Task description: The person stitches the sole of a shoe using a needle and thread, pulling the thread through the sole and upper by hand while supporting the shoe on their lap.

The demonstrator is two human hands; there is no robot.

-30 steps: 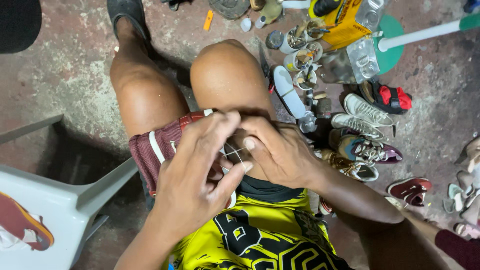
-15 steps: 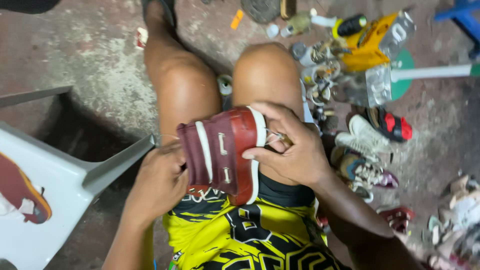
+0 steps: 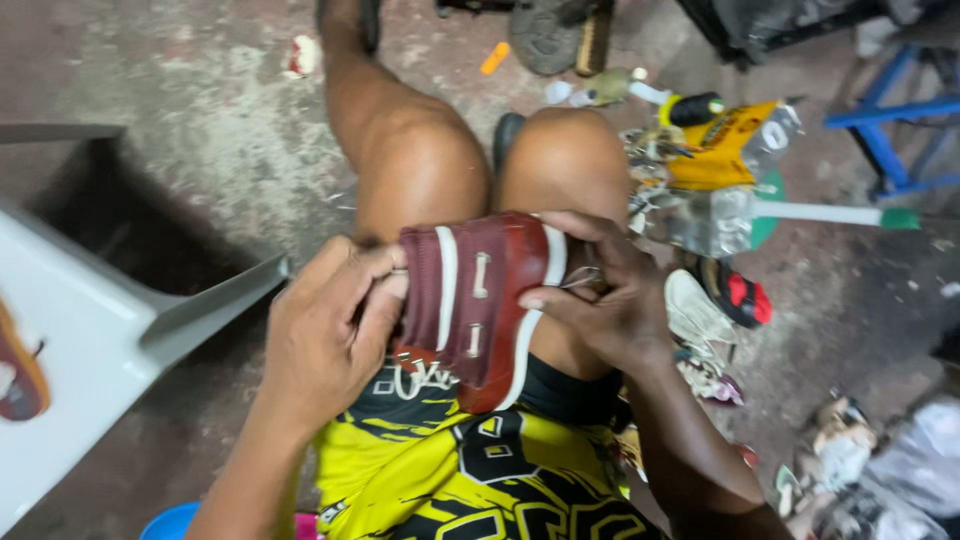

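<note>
1. Head view: left hand (image 3: 325, 335) and right hand (image 3: 600, 295) both clamp a maroon shoe (image 3: 475, 300) between them, over the person's lap.
2. Beyond the right hand, scattered shoes (image 3: 715, 310) lie on the floor.
3. Left of the left hand stands a white chair (image 3: 90, 330).

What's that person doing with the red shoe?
A person sitting down holds a dark red shoe with white stripes over their lap. The left hand grips its heel end and the right hand grips the other end. On the floor to the right lie more shoes and a yellow bottle. A white plastic chair stands on the left.
</note>
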